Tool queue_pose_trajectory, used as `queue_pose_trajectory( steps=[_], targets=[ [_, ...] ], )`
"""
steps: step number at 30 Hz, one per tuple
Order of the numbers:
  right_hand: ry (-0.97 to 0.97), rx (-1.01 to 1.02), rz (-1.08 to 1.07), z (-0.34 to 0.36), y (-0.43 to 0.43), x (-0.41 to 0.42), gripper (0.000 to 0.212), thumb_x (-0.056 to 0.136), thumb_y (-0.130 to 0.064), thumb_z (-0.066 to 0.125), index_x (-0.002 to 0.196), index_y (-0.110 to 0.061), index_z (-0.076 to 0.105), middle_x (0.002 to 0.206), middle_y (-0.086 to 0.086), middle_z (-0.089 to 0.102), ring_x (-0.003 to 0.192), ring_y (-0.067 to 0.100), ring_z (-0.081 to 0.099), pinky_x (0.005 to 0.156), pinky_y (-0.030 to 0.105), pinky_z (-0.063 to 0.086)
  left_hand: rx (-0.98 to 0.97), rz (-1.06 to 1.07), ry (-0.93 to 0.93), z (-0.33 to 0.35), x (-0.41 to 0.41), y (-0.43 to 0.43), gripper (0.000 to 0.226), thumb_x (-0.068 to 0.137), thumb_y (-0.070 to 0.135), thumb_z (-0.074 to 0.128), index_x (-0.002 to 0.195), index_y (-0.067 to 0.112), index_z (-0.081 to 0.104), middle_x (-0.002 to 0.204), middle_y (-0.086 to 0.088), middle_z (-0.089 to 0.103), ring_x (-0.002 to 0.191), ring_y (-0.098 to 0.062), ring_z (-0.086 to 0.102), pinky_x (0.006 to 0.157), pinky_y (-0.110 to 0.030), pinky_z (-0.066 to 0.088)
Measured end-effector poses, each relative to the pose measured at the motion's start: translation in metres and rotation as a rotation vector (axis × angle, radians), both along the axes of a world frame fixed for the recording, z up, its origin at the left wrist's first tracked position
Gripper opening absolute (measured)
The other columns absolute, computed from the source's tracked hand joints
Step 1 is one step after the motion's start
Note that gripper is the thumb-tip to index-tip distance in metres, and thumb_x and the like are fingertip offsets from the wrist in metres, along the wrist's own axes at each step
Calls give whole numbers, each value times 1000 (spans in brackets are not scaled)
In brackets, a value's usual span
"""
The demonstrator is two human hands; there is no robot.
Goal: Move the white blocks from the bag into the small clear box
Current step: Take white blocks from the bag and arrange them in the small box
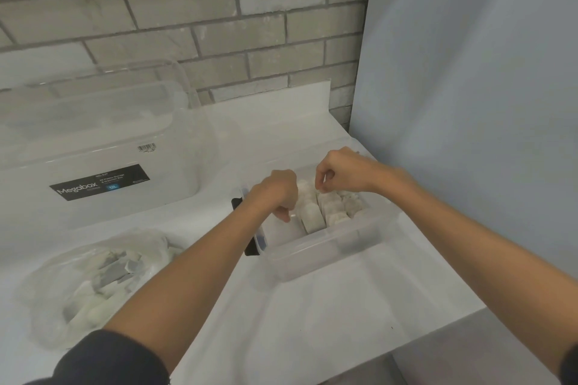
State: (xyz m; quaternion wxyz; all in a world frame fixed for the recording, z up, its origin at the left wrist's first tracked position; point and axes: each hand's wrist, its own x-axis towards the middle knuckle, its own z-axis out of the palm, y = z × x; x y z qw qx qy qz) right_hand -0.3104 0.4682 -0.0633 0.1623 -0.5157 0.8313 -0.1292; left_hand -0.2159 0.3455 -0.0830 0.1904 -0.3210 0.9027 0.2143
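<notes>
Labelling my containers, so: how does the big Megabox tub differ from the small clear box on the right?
The Megabox tub is much larger than the small clear box. The tub carries a black label and barcode; the small box shows none. The small box holds white blocks; the tub shows none. Both are clear plastic on the white counter.

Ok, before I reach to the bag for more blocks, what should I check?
1. Small clear box open: ok, no lid on it.
2. Room in the box: ok, bare floor at its near left.
3. White blocks already in: ok, packed along the far right.
4. Bag has blocks to move: ok, several show through it.
5. Left hand free: cannot tell, fingers curled inside the box.
6. Right hand free: cannot tell, fingers curled above the blocks.
</notes>
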Motion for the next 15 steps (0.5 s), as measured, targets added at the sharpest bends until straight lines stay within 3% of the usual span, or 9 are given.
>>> queue_pose_trajectory(
  steps=[2,3,5,8,10,13,15],
  targets=[
    [10,34,18,-4,-3,3,12,86,-10,65,93,-10,75,76,-12,56,83,10,57,51,3,36,60,18,-51,-8,1,0,10,89,5,59,79,8,58,63,0,71,53,-9,65,80,-28,57],
    [9,52,28,-6,-4,3,13,86,-10,65,94,-10,75,80,-9,58,87,12,59,53,5,35,86,26,-57,-10,2,0,10,88,6,60,79,8,60,61,1,71,55,-9,66,85,-29,56],
    [0,73,30,-10,-7,4,14,85,-9,66,96,-10,76,88,-3,62,92,14,60,58,11,37,113,33,-43,-12,1,0,13,86,6,62,73,9,60,58,1,71,55,-10,66,85,-27,56],
    [-6,63,27,-7,-7,2,16,86,-10,65,98,-10,75,87,-4,59,88,13,57,55,6,35,142,34,-3,-10,0,3,18,82,3,64,67,10,57,74,-7,75,64,-17,68,85,-30,56],
    [3,42,14,-2,-5,1,16,87,-12,65,99,-11,75,84,-7,58,85,10,55,53,4,36,152,35,11,-8,0,3,16,83,2,64,70,8,58,80,-10,75,70,-22,70,87,-33,57],
    [2,10,-22,9,-2,-2,14,86,-15,66,97,-14,75,75,-15,55,78,9,55,60,8,40,121,18,45,-3,4,2,13,85,3,64,75,7,57,67,-5,70,59,-16,68,79,-29,58],
    [17,-22,-30,19,-1,-2,13,86,-14,66,95,-15,75,73,-15,57,69,2,55,61,9,40,101,6,109,9,10,0,4,86,7,66,87,4,63,70,-4,69,65,-17,69,79,-30,58]
  ],
)
